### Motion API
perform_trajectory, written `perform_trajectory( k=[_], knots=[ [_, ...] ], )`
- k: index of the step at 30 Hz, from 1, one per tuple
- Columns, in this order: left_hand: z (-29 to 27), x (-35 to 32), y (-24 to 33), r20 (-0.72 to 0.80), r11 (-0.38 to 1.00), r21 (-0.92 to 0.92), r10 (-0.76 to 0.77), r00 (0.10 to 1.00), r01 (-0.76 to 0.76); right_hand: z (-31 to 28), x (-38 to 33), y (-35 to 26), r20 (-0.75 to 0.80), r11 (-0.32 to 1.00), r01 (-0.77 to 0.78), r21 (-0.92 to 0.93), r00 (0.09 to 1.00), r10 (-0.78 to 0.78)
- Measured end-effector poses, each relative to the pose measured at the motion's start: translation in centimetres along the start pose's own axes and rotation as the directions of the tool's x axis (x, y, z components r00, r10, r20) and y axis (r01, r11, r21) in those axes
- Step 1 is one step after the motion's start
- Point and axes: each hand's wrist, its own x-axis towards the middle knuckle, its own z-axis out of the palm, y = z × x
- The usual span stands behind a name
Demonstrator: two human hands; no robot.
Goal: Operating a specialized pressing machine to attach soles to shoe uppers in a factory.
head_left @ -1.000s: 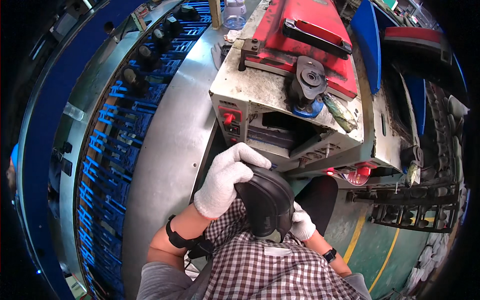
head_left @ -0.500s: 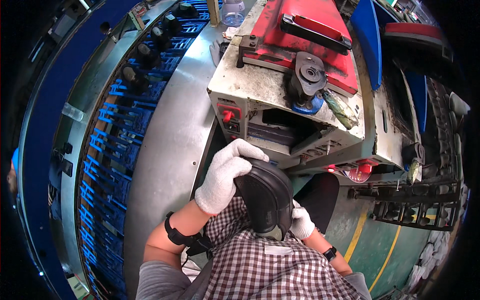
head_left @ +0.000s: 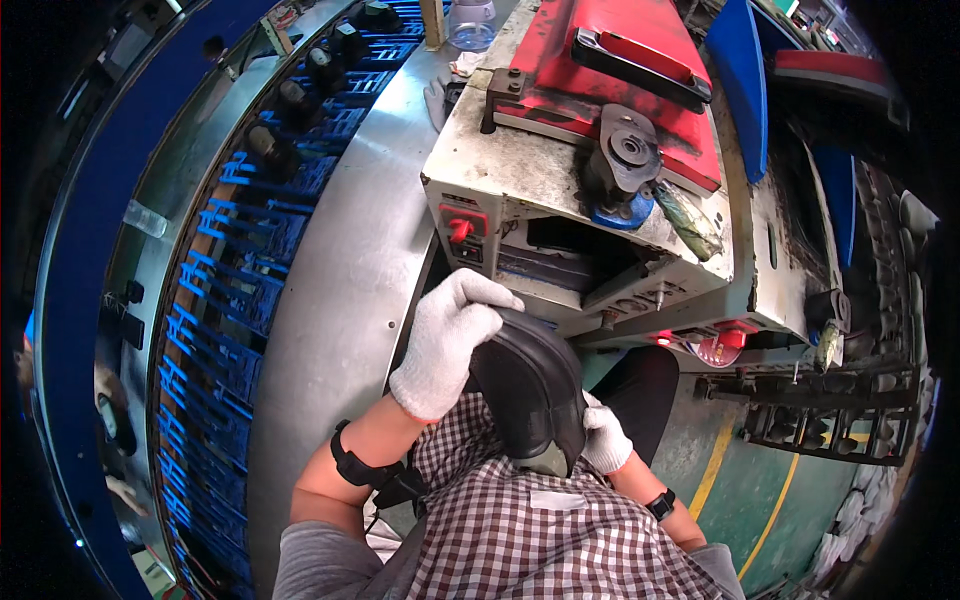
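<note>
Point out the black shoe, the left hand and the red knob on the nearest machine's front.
Black shoe (head_left: 530, 388), head view: middle of its visible surface.
Left hand (head_left: 440, 345), head view: back of the hand.
Red knob (head_left: 461, 231), head view: centre of the knob.

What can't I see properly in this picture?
All in the head view:
Right grip: some fingers hidden behind the black shoe.
The black shoe's far side: turned away.
Red lid: far end cut off by the top edge.
Machine opening: inside too dark.
</note>
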Motion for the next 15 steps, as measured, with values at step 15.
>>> perform_trajectory(
  k=[15],
  knots=[
    [-4.7, -3.2, -1.4, -0.295, 0.812, -0.549, 0.035, 0.955, -0.2, 15.8, 9.9, -6.0, 0.357, 0.688, 0.233, -0.687, 0.933, 0.041]
  ],
)
